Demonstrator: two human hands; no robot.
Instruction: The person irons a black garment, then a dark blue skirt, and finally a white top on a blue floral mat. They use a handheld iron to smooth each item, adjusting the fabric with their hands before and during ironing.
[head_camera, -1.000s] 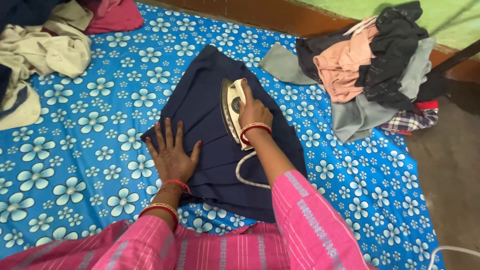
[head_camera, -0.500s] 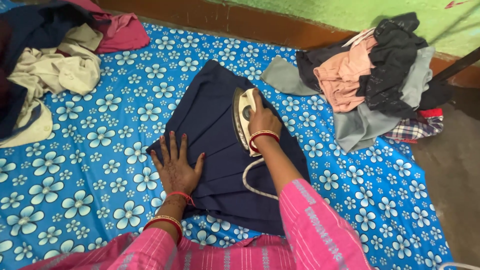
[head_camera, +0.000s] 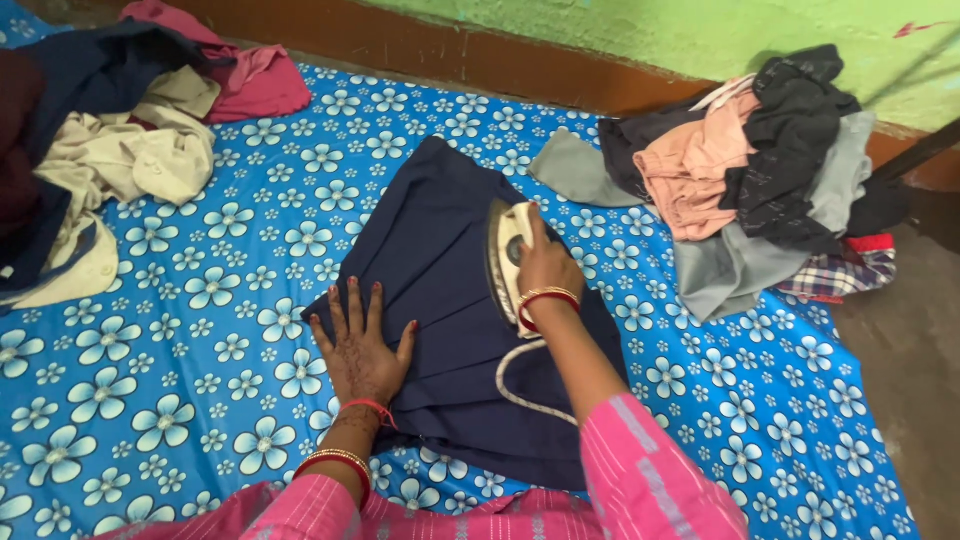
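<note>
My right hand (head_camera: 545, 268) is wrapped tight around the handle of the cream iron (head_camera: 505, 255), which sits flat on the dark blue skirt (head_camera: 450, 300). The iron is near the skirt's right edge, about halfway up. Its white cord (head_camera: 520, 385) curls back toward me over the skirt. My left hand (head_camera: 362, 345) holds nothing; it lies flat with fingers spread on the skirt's left side, pinning the pleats. The skirt lies in the middle of the blue flowered sheet (head_camera: 180, 380). I think I am in the pressing step. The next push needs a slow, straight slide, with my left hand keeping the cloth smooth.
</note>
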